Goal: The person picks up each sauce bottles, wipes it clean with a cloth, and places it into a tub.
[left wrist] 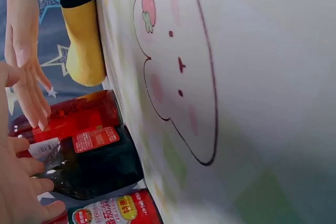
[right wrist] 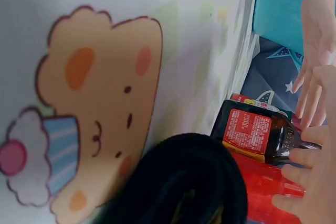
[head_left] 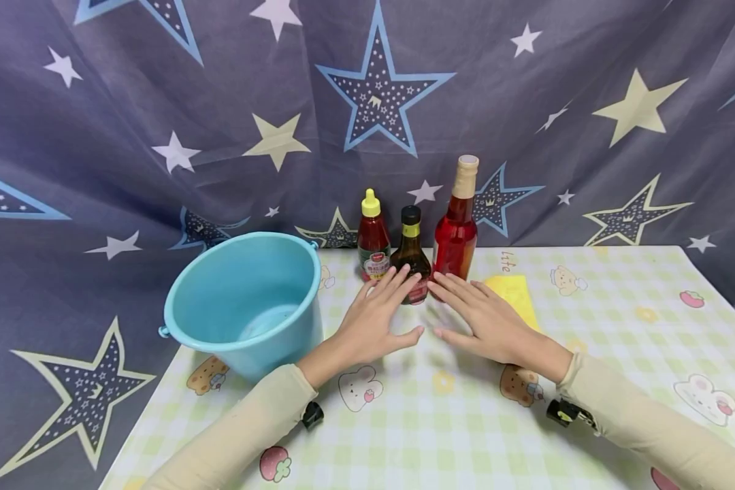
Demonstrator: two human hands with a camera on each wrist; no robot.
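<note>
In the head view, three bottles stand close together near the back of the table. One is a red sauce squeeze bottle (head_left: 373, 238) with a yellow nozzle cap. Beside it is a short dark sauce bottle (head_left: 410, 255) with a black cap. Tallest is a red glass bottle (head_left: 456, 235) with a beige-wrapped neck. My left hand (head_left: 376, 313) is held out with fingers extended, its fingertips overlapping the dark bottle. Fingers likewise extended, my right hand (head_left: 486, 320) reaches toward the red glass bottle, covering its base. Neither hand grips anything.
A light-blue bucket (head_left: 303, 327) stands on the left of the table, its inside visible. Behind the right hand lies a yellow item (head_left: 517, 294), partly hidden. A checked, cartoon-printed cloth (head_left: 618, 354) covers the table, and a star-patterned curtain (head_left: 220, 82) hangs behind.
</note>
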